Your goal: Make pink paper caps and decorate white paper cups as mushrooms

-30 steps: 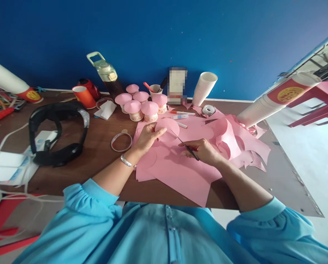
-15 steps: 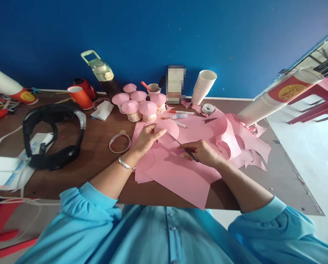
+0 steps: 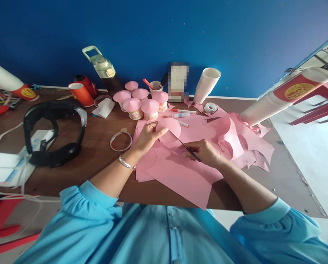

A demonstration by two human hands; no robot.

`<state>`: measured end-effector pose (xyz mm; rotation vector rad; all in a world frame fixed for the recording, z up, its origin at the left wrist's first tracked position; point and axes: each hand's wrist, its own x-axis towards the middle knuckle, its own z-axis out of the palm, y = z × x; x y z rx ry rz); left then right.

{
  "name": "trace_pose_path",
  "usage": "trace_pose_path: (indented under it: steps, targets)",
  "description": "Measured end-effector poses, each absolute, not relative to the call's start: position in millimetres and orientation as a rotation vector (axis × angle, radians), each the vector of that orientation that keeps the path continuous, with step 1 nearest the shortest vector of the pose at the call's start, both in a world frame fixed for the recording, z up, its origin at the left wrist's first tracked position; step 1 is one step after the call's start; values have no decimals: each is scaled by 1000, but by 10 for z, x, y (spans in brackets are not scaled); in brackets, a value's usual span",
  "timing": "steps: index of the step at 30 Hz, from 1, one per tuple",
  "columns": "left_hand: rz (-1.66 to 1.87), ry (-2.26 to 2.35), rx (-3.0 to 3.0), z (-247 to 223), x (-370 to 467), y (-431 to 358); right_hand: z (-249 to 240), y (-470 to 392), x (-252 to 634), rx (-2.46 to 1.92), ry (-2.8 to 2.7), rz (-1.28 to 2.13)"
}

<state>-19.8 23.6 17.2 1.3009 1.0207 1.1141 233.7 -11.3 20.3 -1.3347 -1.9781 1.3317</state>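
Between the thumb and fingers of my left hand [image 3: 149, 137] is the left edge of a round pink paper disc [image 3: 171, 129]. My right hand [image 3: 204, 152] is closed round the black handles of a pair of scissors [image 3: 190, 151]. The thin blades point up and left, and their tips reach the disc close to my left thumb. Both hands are above pink paper sheets [image 3: 180, 176], which lie overlapped on the table. Behind them stand several paper cups topped with pink cones [image 3: 149, 107].
Pink offcuts [image 3: 232, 139] and a leaning cup stack [image 3: 282, 97] are at the right. White cups [image 3: 207, 86], markers [image 3: 183, 110] and a ribbon roll [image 3: 210, 108] stand or lie behind. Leftward are a tape roll [image 3: 120, 142], a bottle [image 3: 103, 69] and a black headband device [image 3: 34, 157].
The view has shifted slightly. Both hands keep their hold on the disc and the scissors, with hardly any movement relative to the table.
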Motion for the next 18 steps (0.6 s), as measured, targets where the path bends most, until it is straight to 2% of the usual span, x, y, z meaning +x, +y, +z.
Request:
trace_pose_path:
  steps: [18]
  targets:
    - [1094,1044,1337,186,-195,228,206,-142,2337,-1299,-1965,1306]
